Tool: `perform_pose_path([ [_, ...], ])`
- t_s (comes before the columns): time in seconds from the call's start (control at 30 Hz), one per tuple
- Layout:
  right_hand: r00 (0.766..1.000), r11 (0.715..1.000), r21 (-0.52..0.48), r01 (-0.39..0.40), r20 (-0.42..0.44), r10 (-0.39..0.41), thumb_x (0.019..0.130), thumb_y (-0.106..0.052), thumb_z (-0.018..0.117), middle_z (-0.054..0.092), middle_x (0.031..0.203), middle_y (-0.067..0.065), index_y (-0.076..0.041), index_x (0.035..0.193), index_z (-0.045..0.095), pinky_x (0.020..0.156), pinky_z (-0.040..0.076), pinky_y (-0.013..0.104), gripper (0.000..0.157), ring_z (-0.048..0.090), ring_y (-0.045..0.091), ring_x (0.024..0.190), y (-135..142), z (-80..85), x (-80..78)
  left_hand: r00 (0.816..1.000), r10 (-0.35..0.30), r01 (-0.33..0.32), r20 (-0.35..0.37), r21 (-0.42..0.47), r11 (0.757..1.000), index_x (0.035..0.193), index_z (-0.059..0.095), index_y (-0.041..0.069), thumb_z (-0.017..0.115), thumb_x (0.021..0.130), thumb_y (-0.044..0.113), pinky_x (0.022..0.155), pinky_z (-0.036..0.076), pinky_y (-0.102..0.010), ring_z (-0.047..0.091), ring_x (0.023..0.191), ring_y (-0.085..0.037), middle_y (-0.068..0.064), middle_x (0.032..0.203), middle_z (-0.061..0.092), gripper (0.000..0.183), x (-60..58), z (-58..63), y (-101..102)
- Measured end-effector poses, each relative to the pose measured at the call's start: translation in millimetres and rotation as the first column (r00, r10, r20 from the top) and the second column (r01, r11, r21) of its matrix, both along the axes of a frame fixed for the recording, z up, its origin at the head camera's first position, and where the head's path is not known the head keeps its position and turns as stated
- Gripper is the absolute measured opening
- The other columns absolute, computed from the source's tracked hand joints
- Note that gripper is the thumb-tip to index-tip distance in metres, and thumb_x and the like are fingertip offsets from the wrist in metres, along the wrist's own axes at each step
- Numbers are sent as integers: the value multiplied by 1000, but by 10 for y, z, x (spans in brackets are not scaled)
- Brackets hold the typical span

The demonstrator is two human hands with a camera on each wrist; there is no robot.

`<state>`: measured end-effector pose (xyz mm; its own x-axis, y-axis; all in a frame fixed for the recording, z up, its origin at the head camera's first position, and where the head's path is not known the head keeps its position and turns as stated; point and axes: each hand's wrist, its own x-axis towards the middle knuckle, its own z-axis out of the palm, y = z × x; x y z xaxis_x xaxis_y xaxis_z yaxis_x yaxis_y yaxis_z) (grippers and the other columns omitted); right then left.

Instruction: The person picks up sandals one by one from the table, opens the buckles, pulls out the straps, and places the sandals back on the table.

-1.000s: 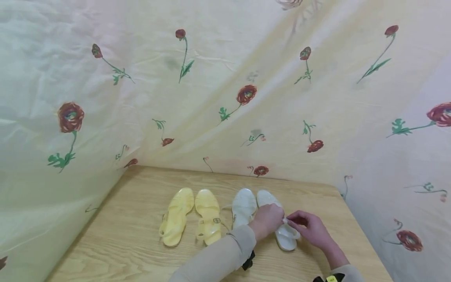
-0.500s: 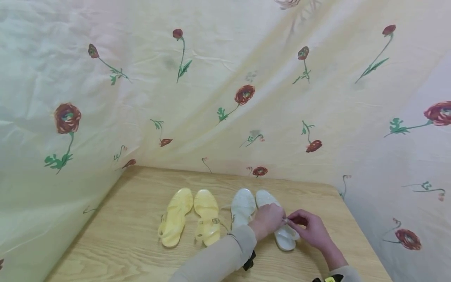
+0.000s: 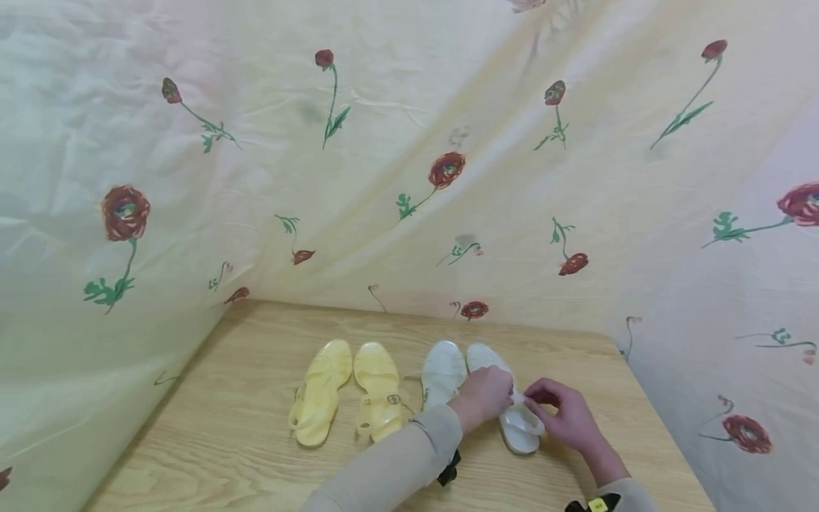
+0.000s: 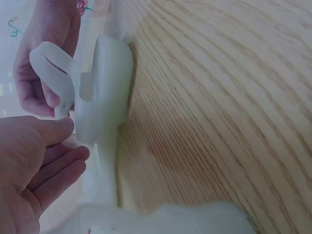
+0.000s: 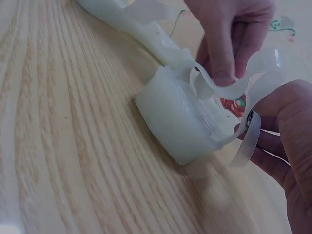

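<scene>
A white jelly sandal (image 3: 520, 442), the rightmost shoe, lies sole-down on the wooden table with its toe pointing away. My left hand (image 3: 485, 397) crosses over its middle and pinches the ankle strap between thumb and fingers. From the right, my right hand (image 3: 566, 416) pinches the same strap with thumb and forefinger. The right wrist view shows the strap (image 5: 265, 63) arching up between both hands, with a small metal buckle (image 5: 250, 118) right at my right fingertips. In the left wrist view the strap bends in a loop above the heel (image 4: 109, 73).
The other white sandal (image 3: 443, 366) stands just left, partly behind my left forearm. Further left is a pair of yellow sandals, one (image 3: 328, 363) beside the other (image 3: 375, 366). Flower-printed cloth (image 3: 384, 178) hangs behind and along both sides of the wooden table (image 3: 249, 370).
Both hands stay at the strap with only slight finger movement. The left hand has drawn back a little to the left, and more of the white strap shows between the hands.
</scene>
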<state>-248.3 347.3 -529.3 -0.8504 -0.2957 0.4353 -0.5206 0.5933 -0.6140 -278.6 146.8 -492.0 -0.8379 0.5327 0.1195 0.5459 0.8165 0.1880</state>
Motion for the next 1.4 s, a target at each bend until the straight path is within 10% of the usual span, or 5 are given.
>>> perform_pose_path([
  [1.4, 996, 998, -70, 9, 85, -3, 93, 3, 77, 78, 96, 5, -11, 102, 74, 75, 60, 19, 17, 71, -1, 86, -10, -14, 34, 998, -54, 52, 17, 74, 996, 111, 83, 37, 76, 99, 42, 78, 55, -13, 73, 101, 4, 22, 109, 80, 15, -44, 74, -16],
])
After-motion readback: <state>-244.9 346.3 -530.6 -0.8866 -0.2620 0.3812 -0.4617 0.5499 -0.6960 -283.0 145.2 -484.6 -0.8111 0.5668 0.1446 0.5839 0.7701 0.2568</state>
